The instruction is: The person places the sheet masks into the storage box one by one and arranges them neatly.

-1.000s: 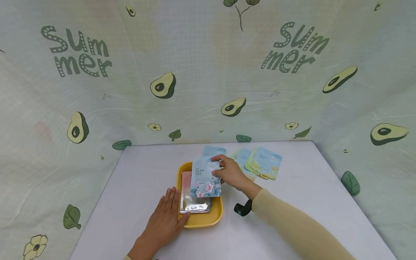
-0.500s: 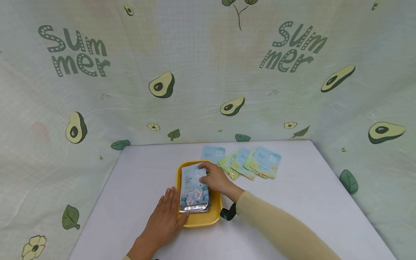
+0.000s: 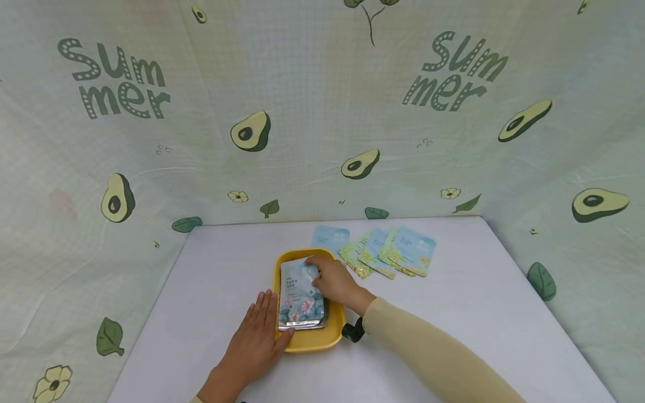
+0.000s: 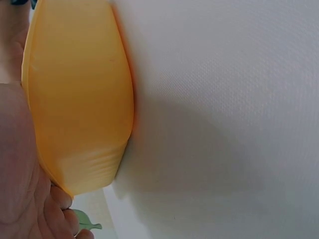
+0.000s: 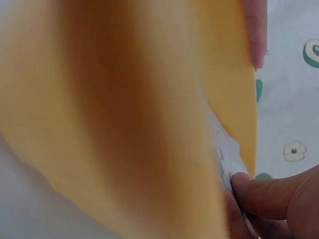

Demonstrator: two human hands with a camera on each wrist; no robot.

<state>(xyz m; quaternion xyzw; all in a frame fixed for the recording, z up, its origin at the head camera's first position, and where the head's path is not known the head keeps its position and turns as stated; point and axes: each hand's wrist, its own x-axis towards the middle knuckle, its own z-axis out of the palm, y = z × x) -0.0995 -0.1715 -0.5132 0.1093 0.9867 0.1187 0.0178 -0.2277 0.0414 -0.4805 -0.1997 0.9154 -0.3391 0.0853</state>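
In the head view a yellow plastic tray (image 3: 318,339) holds a small pile of flat sachets. On top lies a blue sachet (image 3: 299,296) with pink flowers, a silver sachet edge (image 3: 308,325) showing under it. My right hand (image 3: 337,280) pinches the blue sachet by its upper right edge; the right wrist view shows the thumb (image 5: 264,196) on that edge. Fingers fairly straight, my left hand (image 3: 254,341) rests along the tray's left rim, thumb at the near left corner. The left wrist view shows the tray's outer wall (image 4: 79,94) beside the palm (image 4: 17,164).
Behind the tray, a light blue sachet (image 3: 330,238) lies flat on the white table (image 3: 428,319). Several blue and green sachets overlap to its right, the rightmost a blue one (image 3: 415,249). A printed cloth (image 3: 302,84) hangs behind the table.
The right hand has brought the blue sachet left and down onto the pile, covering the pink and silver one. In the last half second it has shifted only slightly. The left hand stays put.
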